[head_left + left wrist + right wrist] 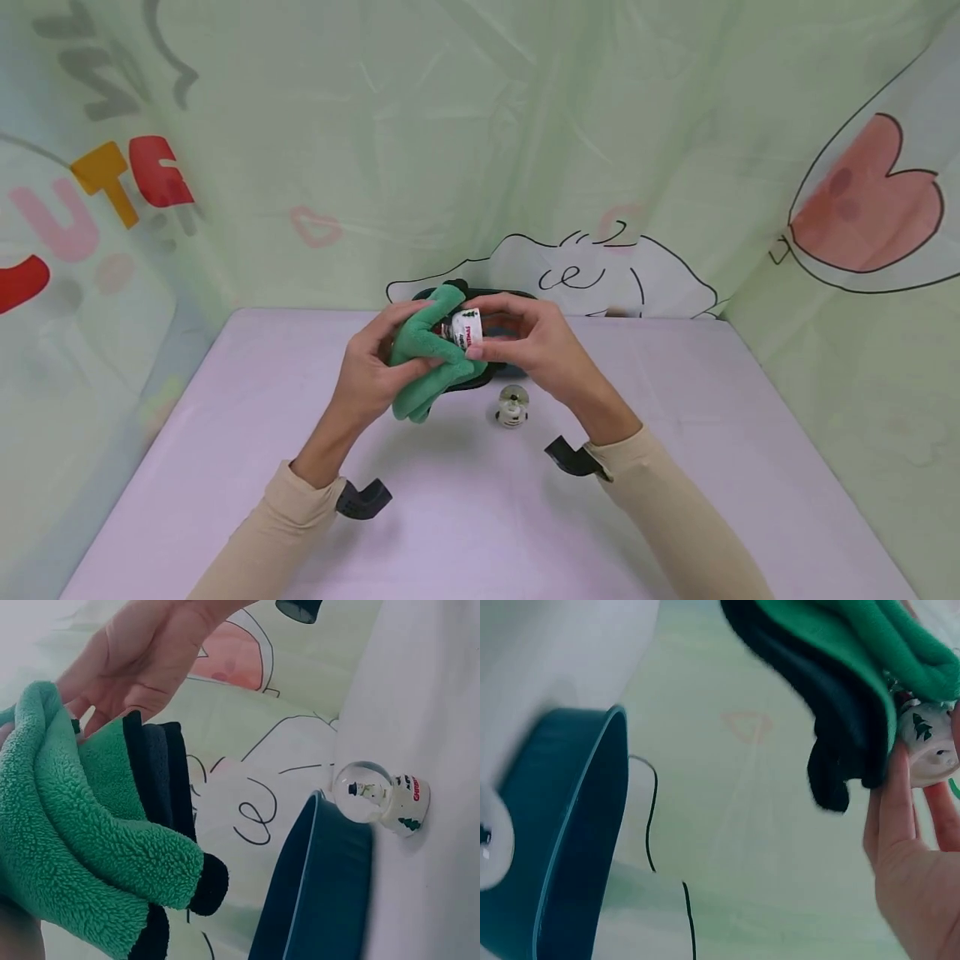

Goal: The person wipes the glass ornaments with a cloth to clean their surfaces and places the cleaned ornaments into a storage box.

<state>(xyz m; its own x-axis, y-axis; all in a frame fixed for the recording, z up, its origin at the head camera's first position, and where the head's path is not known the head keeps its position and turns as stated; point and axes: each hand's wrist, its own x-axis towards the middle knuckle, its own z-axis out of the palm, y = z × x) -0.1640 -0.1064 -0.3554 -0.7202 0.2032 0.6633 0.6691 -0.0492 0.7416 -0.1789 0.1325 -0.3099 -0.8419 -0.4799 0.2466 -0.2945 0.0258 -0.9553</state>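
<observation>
My left hand grips a fluffy green cloth with black edging, bunched up in the air. Against its folds is a snow globe whose white base carries red lettering and a small tree. The fingers and thumb of my right hand pinch this base from the right. Cloth covers the globe's glass end, so little of it shows; in the right wrist view the base's underside faces outward. A second snow globe with a snowman inside stands upright on the table, below and apart from both hands.
Behind the hands stands a dark teal open container, partly hidden by them in the head view. The table has a pale lilac cover. Printed curtains hang at the back and both sides.
</observation>
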